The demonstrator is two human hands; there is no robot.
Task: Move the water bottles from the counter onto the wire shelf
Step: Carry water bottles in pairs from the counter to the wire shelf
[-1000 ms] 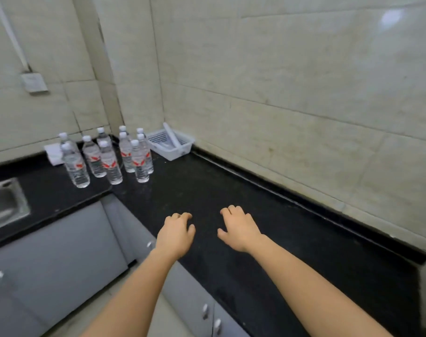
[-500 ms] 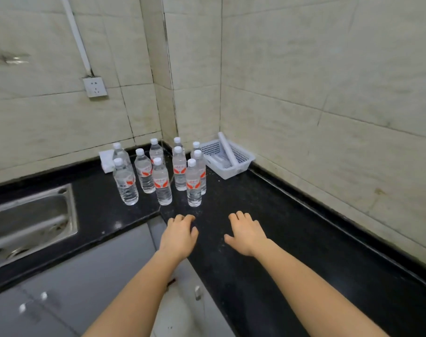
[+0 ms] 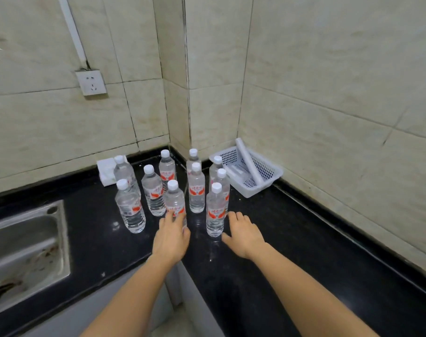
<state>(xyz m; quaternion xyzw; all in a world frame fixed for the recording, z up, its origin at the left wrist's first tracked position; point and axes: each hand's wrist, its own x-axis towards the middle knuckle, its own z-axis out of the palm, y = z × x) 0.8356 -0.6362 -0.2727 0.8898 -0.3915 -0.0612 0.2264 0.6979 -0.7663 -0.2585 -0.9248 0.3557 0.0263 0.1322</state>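
Beside the bottles (image 3: 196,190): left hand (image 3: 171,237); right hand (image 3: 243,235)

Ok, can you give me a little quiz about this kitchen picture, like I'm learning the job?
1. How many water bottles stand on the counter?
2. True or false: the white basket sits inside the sink.
3. What colour are the bottle caps? A white, B blue, C green.
Key: 1. ten; 2. false, it is on the counter in the corner; 3. A.
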